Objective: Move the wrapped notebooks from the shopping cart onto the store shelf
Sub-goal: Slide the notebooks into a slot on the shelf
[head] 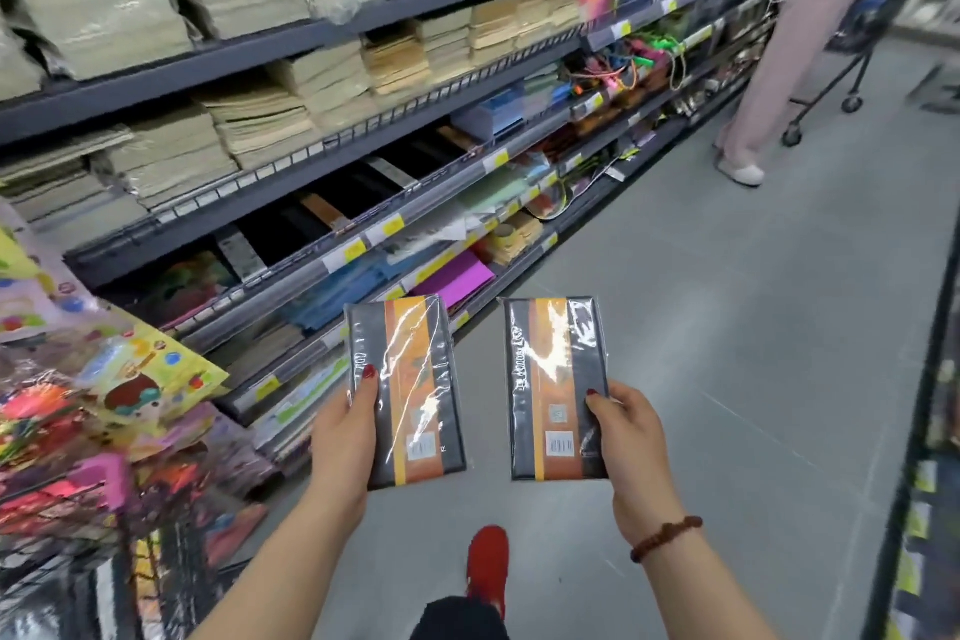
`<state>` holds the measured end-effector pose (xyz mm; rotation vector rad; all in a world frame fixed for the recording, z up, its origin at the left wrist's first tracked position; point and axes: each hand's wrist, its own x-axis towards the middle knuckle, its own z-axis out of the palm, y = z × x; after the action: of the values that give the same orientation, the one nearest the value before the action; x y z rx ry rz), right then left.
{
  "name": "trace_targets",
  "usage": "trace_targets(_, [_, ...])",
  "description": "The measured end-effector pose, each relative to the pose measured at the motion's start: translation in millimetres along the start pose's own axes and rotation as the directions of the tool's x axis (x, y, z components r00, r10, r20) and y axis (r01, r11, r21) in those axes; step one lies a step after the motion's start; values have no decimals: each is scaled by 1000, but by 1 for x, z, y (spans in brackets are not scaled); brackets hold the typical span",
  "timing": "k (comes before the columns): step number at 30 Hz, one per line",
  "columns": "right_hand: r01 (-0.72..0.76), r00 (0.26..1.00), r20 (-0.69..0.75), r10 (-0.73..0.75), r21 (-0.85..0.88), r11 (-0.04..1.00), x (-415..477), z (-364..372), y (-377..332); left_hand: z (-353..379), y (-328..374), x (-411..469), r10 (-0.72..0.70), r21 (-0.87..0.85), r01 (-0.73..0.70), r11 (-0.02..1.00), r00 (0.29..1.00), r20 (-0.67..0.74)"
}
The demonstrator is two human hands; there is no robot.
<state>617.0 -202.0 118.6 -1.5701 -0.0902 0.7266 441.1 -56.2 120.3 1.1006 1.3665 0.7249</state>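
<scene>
I hold two wrapped notebooks, dark grey with an orange band, in clear plastic. My left hand grips the left notebook by its lower left edge, thumb on the cover. My right hand grips the right notebook by its lower right edge. Both are held upright over the aisle floor, in front of the store shelf on my left, where similar dark notebooks lie on a middle level. No shopping cart of mine shows in the frame.
Stacks of beige paper pads fill the upper shelves. A rack of colourful packaged toys crowds the lower left. Another person stands down the aisle by a wheeled cart. A second shelf edge runs along the right. Grey floor lies ahead.
</scene>
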Motion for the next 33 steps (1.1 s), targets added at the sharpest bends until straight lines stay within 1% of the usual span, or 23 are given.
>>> trace_targets(4, [21, 1000, -18, -22, -40, 999, 49, 6, -14, 41, 14, 41, -31, -8, 31, 999, 998, 49])
trace_targets(10, [30, 999, -42, -34, -94, 995, 140, 26, -56, 105, 55, 109, -37, -45, 41, 998, 995, 95])
trace_targets(15, [16, 998, -56, -20, -79, 997, 202, 34, -83, 145, 82, 150, -34, -20, 36, 999, 995, 94])
trace_targets(21, [16, 1000, -15, -17, -51, 999, 273, 34, -113, 196, 102, 180, -62, -48, 65, 997, 997, 49])
trace_targets(25, [13, 998, 60, -10, -56, 998, 329, 26, -135, 241, 114, 195, -67, -58, 65, 996, 997, -28])
trace_targets(28, [9, 990, 143, 5, -98, 995, 370, 20, -156, 281, 122, 202, -68, -82, 60, 995, 993, -99])
trace_targets(33, [-1, 964, 263, 44, -160, 987, 429, 10, -189, 335, 133, 208, -92, -138, 68, 988, 980, -178])
